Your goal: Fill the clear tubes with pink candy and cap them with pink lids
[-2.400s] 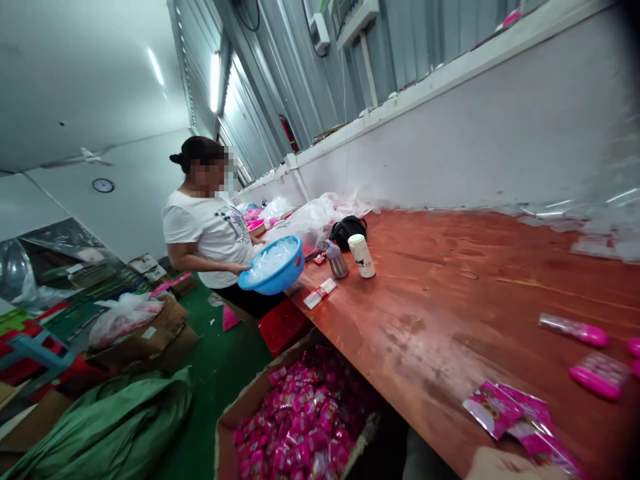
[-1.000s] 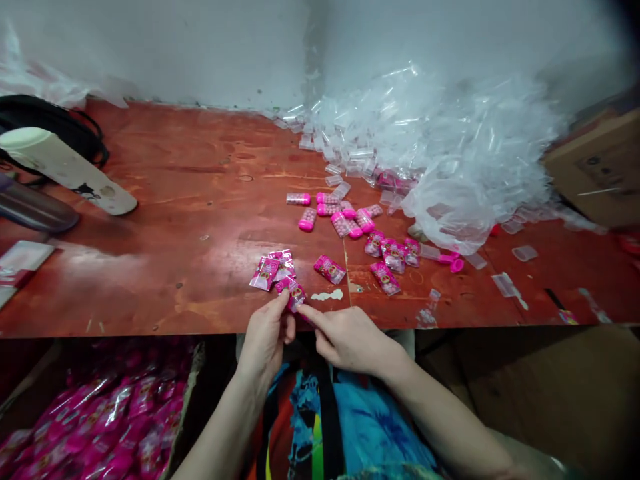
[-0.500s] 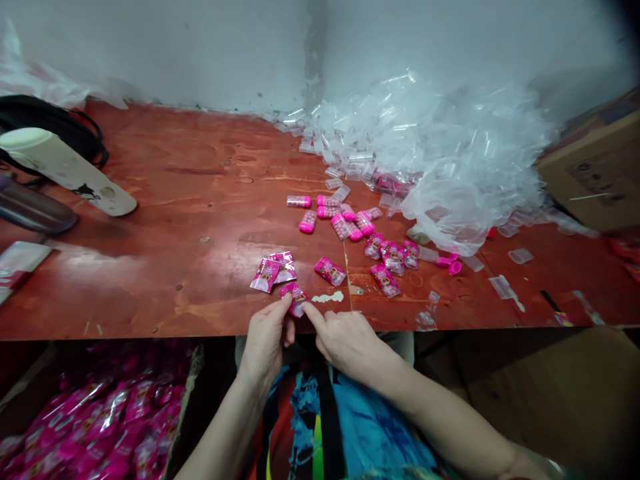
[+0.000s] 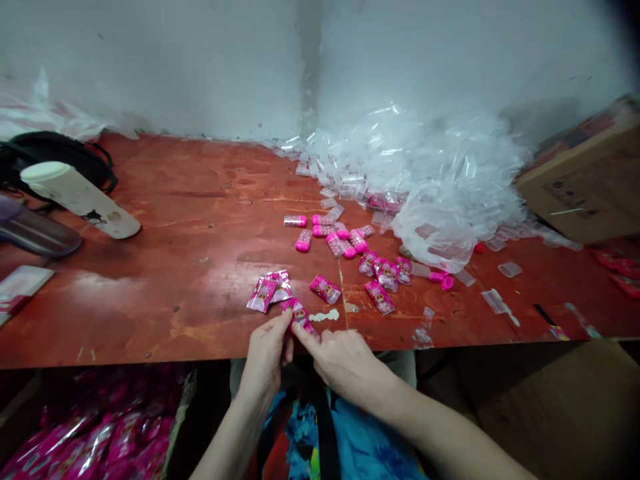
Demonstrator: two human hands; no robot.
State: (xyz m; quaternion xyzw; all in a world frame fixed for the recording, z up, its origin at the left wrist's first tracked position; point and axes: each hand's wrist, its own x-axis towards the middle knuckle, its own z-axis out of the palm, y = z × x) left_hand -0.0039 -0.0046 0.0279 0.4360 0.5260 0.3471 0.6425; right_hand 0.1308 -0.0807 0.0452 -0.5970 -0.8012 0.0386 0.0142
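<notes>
Near the table's front edge, a small pink printed packet (image 4: 296,311) is pinched by my left hand (image 4: 267,350), thumb on top. My right hand (image 4: 347,360) is closed on the packet's lower right part, its extended finger lying along the surface. The undersides of both hands' fingers are hidden. Just beyond lie two flat pink sachets (image 4: 261,295), overlapping. To the right rests a similar pink packet (image 4: 325,289), with another pink packet (image 4: 380,297) farther right. Behind them is a loose group of clear candy tubes with pink caps (image 4: 336,244).
A heap of clear plastic sleeves (image 4: 430,167) spreads along the wall, beside a cardboard box (image 4: 580,180). Several pink packets (image 4: 386,273) and a pink cap piece (image 4: 442,279) lie right. Bottles (image 4: 83,200) lie left. Below the table, a box holds many pink packets (image 4: 95,433).
The view has tilted up slightly, so the table sits lower. My right finger has slid left over the packet, whose lower right end now shows past the finger.
</notes>
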